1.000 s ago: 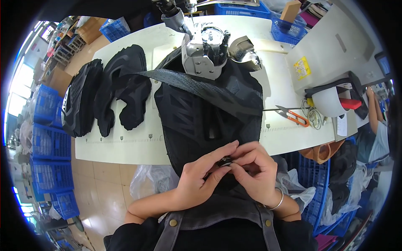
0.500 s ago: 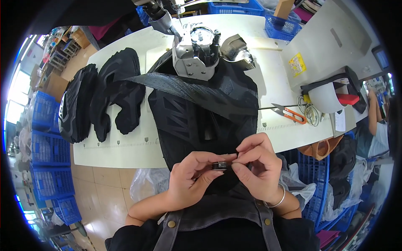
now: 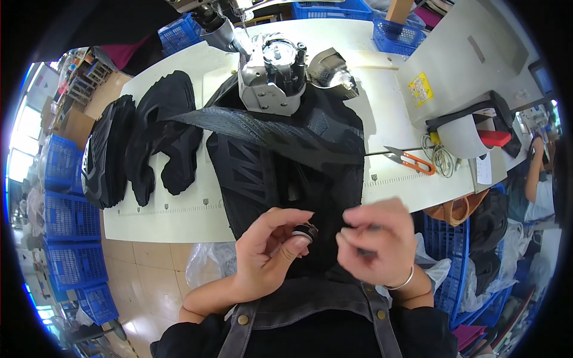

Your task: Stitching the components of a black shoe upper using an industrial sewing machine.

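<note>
My left hand (image 3: 270, 246) is closed over the front of my apron, thumb and fingers pinching a small round bobbin case (image 3: 305, 231), dark with a silvery rim. Just to its right, apart from the bobbin case, hovers my right hand (image 3: 380, 243). Motion smears its curled fingers, so whether anything thin is between them is unclear. Beyond both hands, black shoe-upper pieces (image 3: 245, 173) drape over the table edge beneath the metal post of a sewing machine (image 3: 270, 98). A long dark textured strip (image 3: 256, 128) lies across them.
Stacked black uppers (image 3: 170, 131) lie on the white table (image 3: 161, 224) at left. Orange-handled thread snips (image 3: 418, 163), a coil of cord (image 3: 443, 162) and a white holder (image 3: 462, 140) are at right. Blue crates (image 3: 73, 215) stand left; another blue crate (image 3: 439, 256) stands right.
My right hand has moved away from the bobbin case, to the right. My left hand has tilted the bobbin case so that its round side shows more. The view has shifted slightly.
</note>
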{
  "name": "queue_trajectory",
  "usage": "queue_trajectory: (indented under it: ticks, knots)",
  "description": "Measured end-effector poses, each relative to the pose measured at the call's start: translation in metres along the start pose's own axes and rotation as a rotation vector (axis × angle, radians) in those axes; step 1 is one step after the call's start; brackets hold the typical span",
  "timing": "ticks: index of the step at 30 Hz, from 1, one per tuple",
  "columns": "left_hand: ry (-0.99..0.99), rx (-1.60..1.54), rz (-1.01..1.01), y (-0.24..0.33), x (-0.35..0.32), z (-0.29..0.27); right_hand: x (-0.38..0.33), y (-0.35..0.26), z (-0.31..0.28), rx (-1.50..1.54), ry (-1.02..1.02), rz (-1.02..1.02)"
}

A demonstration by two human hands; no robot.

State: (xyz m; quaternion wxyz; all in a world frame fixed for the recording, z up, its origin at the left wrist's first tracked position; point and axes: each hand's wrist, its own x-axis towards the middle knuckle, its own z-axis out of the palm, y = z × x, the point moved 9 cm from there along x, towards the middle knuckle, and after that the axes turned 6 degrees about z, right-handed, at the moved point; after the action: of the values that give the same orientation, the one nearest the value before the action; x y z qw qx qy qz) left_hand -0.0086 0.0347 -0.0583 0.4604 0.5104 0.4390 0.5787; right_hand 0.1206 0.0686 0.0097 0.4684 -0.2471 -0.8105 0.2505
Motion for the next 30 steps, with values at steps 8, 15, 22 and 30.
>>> queue_trajectory:
  ticks: [8, 15, 22, 30]
  knots:
    - [0.081, -0.265, 0.048, -0.002, 0.003, -0.005, -0.027, -0.021, 0.022, -0.189, 0.064, -0.396]
    - [0.083, -0.289, 0.057, -0.003, 0.0, -0.007, -0.011, 0.001, 0.011, -0.039, 0.034, -0.089]
    - [-0.101, -0.207, -0.085, -0.004, -0.001, 0.013, 0.007, 0.006, 0.007, 0.124, -0.004, -0.014]
    - [-0.345, 0.06, -0.07, 0.012, 0.01, 0.024, 0.0, 0.047, 0.016, 0.348, -0.185, 0.319]
